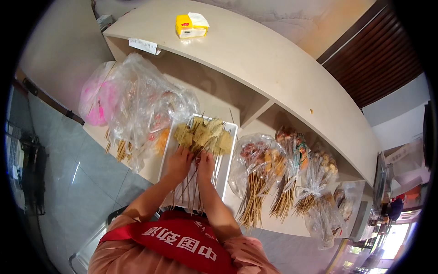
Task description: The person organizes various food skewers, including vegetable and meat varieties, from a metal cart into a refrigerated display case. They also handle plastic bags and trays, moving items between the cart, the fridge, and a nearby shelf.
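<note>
A white rectangular plastic tray [224, 174] lies before me on the counter. Across it rest several skewers of greenish-brown folded food sheets [202, 134], their food ends toward the far rim and their thin sticks running toward me. My left hand [179, 161] is closed around sticks just below the food. Close beside it, my right hand [205, 163] also has its fingers closed on skewer sticks. The hands are nearly touching, and how many sticks each one holds is hidden by the fingers.
Left of the tray lie clear plastic bags [137, 99] of skewers. To the right are bagged bundles of skewers [255, 185] and a tied bag [316, 191]. A raised shelf [253, 58] overhangs behind, bearing a yellow tissue pack [191, 26].
</note>
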`<action>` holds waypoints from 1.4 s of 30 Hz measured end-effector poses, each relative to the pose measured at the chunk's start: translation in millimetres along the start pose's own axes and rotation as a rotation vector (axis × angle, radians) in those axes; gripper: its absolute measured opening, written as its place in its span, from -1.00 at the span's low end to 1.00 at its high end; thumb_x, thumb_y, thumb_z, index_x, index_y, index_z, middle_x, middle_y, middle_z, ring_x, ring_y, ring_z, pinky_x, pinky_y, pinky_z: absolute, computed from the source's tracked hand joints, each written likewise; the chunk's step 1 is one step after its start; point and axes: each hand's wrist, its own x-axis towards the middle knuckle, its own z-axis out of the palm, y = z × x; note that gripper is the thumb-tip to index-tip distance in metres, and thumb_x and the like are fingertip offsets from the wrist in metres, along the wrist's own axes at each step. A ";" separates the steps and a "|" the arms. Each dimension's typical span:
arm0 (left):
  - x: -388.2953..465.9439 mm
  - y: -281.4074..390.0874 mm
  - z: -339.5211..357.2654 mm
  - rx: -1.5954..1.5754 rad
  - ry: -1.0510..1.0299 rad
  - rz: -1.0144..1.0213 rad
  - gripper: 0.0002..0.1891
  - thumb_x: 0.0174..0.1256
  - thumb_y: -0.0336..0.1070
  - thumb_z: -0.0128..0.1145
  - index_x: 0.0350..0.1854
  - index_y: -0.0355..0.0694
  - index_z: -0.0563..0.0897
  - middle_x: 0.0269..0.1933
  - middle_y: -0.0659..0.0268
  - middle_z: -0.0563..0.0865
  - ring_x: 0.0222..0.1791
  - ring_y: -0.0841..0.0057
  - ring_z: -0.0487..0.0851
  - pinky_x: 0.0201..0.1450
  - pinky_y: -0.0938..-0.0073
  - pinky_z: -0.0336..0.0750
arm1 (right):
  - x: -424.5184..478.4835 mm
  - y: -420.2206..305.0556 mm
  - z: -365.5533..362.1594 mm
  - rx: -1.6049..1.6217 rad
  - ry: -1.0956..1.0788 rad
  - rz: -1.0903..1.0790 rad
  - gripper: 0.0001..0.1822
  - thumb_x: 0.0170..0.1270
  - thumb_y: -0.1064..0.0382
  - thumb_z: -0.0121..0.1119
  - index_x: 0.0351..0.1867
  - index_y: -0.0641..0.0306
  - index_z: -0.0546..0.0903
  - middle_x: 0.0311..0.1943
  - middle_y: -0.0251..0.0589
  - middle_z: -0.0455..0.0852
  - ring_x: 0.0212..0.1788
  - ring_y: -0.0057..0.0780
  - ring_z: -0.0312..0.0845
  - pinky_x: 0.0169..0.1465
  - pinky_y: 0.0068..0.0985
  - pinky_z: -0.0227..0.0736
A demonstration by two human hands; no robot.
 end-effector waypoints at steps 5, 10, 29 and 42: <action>-1.7 7.7 -10.6 -0.023 0.009 0.068 -0.86 0.03 -0.32 0.16 -0.40 -0.19 0.49 -0.31 0.21 0.47 -0.26 0.22 0.49 -0.33 0.26 0.41 | 19.7 25.6 -8.7 -0.031 -0.003 -0.215 -0.85 0.25 0.29 0.03 -0.50 0.20 0.44 -0.60 -0.44 0.43 -0.61 -0.73 0.27 -0.59 -0.71 0.20; -6.1 8.9 -23.9 -0.042 -0.039 0.089 -0.79 -0.04 -0.31 0.21 -0.33 -0.17 0.52 -0.27 0.23 0.46 -0.20 0.23 0.47 -0.26 0.25 0.39 | 17.4 19.8 -10.7 -0.183 0.052 -0.375 -0.88 0.23 0.30 0.06 -0.46 0.23 0.48 -0.60 -0.46 0.45 -0.61 -0.74 0.28 -0.56 -0.70 0.25; -32.8 -14.6 -20.6 -0.205 -0.226 -0.218 -0.52 -0.01 -0.25 0.20 -0.03 -0.27 0.36 -0.08 0.06 0.52 -0.10 0.12 0.50 -0.07 0.24 0.40 | -5.1 1.6 -9.1 -0.512 0.134 -0.271 -0.68 0.04 0.15 0.29 -0.37 0.29 0.42 -0.59 -0.40 0.45 -0.55 -0.67 0.32 -0.44 -0.69 0.27; -9.7 -20.1 -22.5 -0.510 -0.272 -0.372 -0.47 -0.02 -0.21 0.28 -0.02 -0.14 0.29 -0.49 0.23 0.64 -0.43 0.30 0.61 -0.35 0.32 0.42 | -1.2 -20.8 0.5 -0.640 0.022 -0.222 -0.71 -0.08 0.19 0.25 -0.45 0.40 0.50 -0.56 -0.17 0.61 -0.51 -0.47 0.52 -0.40 -0.55 0.40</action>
